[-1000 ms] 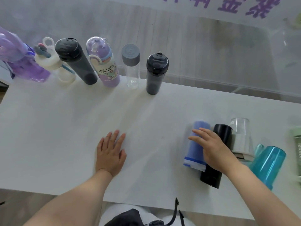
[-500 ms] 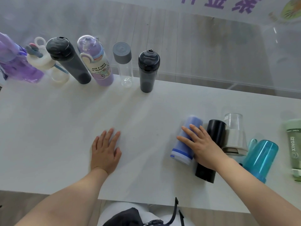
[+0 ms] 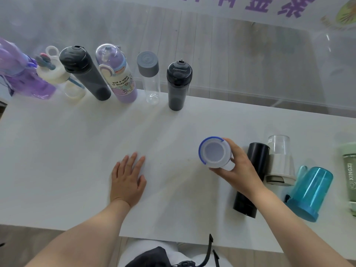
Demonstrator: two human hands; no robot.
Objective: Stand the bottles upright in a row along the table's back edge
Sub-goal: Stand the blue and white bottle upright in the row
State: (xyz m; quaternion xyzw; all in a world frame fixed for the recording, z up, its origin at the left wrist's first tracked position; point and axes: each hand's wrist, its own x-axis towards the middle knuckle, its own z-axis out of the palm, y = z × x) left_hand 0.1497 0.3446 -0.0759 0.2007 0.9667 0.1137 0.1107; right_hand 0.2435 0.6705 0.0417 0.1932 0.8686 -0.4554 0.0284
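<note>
My right hand (image 3: 239, 170) grips a lilac bottle with a blue-ringed white lid (image 3: 214, 152), lifted and turned so its lid faces the camera. My left hand (image 3: 128, 178) lies flat on the white table (image 3: 77, 160). Several bottles stand along the back edge: purple (image 3: 23, 81), white-lidded (image 3: 55, 74), dark grey (image 3: 84, 74), lilac cartoon (image 3: 119, 76), clear with grey cap (image 3: 149, 76), and dark grey (image 3: 178, 85). On their sides at the right lie a black bottle (image 3: 252, 180), a clear one (image 3: 280, 160), a teal one (image 3: 310, 193) and a green one (image 3: 349, 174).
A clear plastic sheet (image 3: 250, 64) hangs just behind the table's back edge. The back edge to the right of the last dark grey bottle is bare table. A dark bag with a strap (image 3: 167, 257) sits on my lap below the front edge.
My right hand has closed round the lilac bottle, picked it up from beside the black bottle and tipped it towards upright. My left hand has stayed flat on the table.
</note>
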